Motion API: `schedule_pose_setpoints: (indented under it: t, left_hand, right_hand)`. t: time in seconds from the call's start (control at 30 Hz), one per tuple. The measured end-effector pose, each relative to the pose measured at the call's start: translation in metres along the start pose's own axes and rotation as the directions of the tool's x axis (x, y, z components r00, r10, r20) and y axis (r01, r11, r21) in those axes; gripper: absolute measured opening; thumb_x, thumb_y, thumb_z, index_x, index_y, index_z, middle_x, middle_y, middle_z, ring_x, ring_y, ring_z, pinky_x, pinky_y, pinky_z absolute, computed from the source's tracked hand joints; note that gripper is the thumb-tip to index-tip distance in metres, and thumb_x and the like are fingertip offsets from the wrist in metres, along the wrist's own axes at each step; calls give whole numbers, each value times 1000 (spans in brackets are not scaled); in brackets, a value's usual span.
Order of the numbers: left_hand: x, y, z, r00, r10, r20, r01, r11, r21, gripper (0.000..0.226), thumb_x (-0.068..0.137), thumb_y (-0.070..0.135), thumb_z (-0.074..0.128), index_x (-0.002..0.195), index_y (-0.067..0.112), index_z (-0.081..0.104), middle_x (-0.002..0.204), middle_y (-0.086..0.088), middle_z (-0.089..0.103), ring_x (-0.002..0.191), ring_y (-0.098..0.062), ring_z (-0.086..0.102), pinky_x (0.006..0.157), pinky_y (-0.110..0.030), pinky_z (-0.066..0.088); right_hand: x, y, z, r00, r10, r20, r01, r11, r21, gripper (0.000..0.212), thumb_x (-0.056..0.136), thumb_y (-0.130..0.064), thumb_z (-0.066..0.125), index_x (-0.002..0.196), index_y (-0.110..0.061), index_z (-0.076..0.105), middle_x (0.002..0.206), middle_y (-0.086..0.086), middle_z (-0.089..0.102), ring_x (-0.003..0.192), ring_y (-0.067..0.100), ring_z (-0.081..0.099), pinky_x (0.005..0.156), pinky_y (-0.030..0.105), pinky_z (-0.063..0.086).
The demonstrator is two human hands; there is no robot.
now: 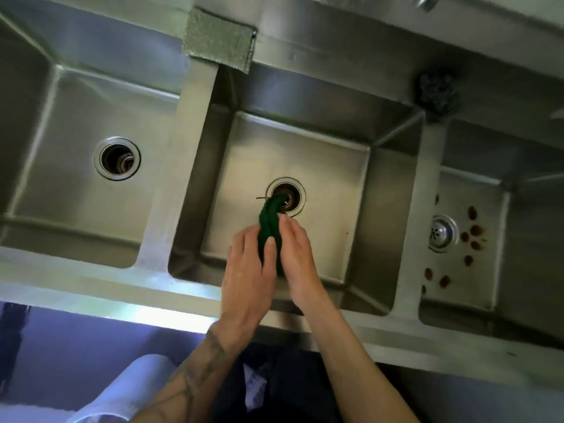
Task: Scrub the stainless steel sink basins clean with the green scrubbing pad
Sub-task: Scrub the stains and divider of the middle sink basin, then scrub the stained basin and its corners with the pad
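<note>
Green against all that grey steel: the dark green scrubbing pad (270, 215), folded into a long roll, hangs over the round drain opening (287, 196) of the middle stainless steel basin (335, 178), and both hands are on it. The left hand (248, 270) wraps it from one side, thumb pressed across the fold. The right hand (297, 254) closes on it from the other, fingers lying along the roll. So the hands are together with the pad clamped between them, its top end poking free above the drain.

It looks to me like a squeeze or a re-fold ahead of scrubbing; no steel is being rubbed at this instant. To do it well, I'd open the pad flat so a broad face meets the metal. Then work the floor and walls in overlapping strokes, into the corner creases and round the drain ring.

The left stainless steel basin (67, 193) sits alongside, no hand in it. Real pressure will be wanted in the right stainless steel basin (485, 270), dotted with rust-brown spots (476, 230) near its perforated metal strainer (442, 233). A paler green pad (218, 41) lies on the back ledge (320, 41), with a dark wire scourer (438, 93) further along.
</note>
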State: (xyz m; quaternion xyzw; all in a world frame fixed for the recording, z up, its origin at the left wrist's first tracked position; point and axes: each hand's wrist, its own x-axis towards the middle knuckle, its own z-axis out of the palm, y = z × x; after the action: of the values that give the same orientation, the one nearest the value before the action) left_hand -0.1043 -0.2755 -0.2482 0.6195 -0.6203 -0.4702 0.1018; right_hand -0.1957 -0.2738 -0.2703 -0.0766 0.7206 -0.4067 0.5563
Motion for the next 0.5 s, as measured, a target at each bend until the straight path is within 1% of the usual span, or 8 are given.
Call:
schedule_pose_setpoints:
  t: [0.07, 0.1, 0.2, 0.27, 0.33, 0.37, 0.43, 0.5]
  left_hand:
    - [10, 3, 9, 995, 8, 99, -10, 1000, 19, 49, 108, 47, 50, 146, 17, 53, 149, 3, 36, 114, -12, 61, 101, -27, 52]
    - [15, 5, 16, 987, -11, 159, 7, 1000, 26, 50, 106, 51, 55, 143, 18, 55, 144, 3, 34, 106, -8, 62, 96, -24, 51]
    - [33, 9, 39, 929, -77, 363, 54, 996, 74, 42, 97, 53, 70, 122, 21, 59, 125, 1, 42, 94, 0, 54, 87, -19, 47]
    - [43, 9, 57, 879, -94, 468, 63, 995, 81, 29, 92, 44, 79, 105, 28, 58, 114, 3, 51, 89, -1, 56, 78, -15, 47]
    - [50, 9, 73, 853, -72, 517, 63, 997, 35, 26, 90, 39, 83, 96, 36, 58, 101, 11, 61, 86, -1, 64, 69, -10, 51]
    - [52, 7, 82, 848, -87, 523, 66, 996, 59, 23, 91, 40, 82, 99, 37, 60, 99, 11, 65, 92, -3, 67, 73, -12, 54]
    - [58, 3, 99, 836, -143, 529, 31, 976, 215, 34, 94, 47, 77, 121, 30, 64, 112, 0, 70, 114, -23, 65, 97, -37, 58]
    - [63, 5, 122, 810, -218, 545, 62, 955, 290, 49, 96, 47, 76, 135, 23, 62, 124, -8, 70, 123, -31, 62, 108, -51, 53]
  right_hand:
    - [-4, -1, -18, 998, -14, -60, 15, 1000, 14, 22, 109, -51, 41, 112, -54, 63, 129, -18, 50, 113, -4, 55, 91, 17, 46]
    - [-6, 0, -27, 996, -25, -87, 27, 999, 19, 28, 109, -52, 39, 122, -48, 63, 130, -17, 48, 112, -7, 54, 92, 14, 44]
    - [-10, 3, -50, 987, -26, -157, 29, 999, 19, 43, 109, -53, 35, 136, -32, 60, 133, -11, 46, 106, -12, 52, 83, 8, 42]
    - [-13, 5, -67, 983, -9, -185, 14, 1000, 25, 46, 110, -52, 33, 142, -29, 56, 136, -7, 47, 109, -6, 53, 89, 13, 44]
    - [-18, 6, -86, 981, 2, -192, 1, 1000, 12, 45, 111, -49, 32, 144, -29, 54, 140, -5, 52, 119, 4, 55, 103, 28, 48]
    - [-21, 8, -98, 978, -12, -209, 11, 1000, -7, 42, 111, -49, 33, 142, -30, 54, 139, -5, 55, 122, 6, 56, 107, 32, 49]
    - [-29, 11, -121, 943, -142, -303, 112, 987, -115, 33, 110, -47, 37, 135, -35, 57, 130, -12, 60, 116, -2, 58, 103, 29, 52]
    - [-36, 12, -151, 830, -356, -430, 271, 930, -248, 24, 109, -44, 45, 128, -38, 58, 120, -19, 61, 111, -5, 59, 94, 18, 53]
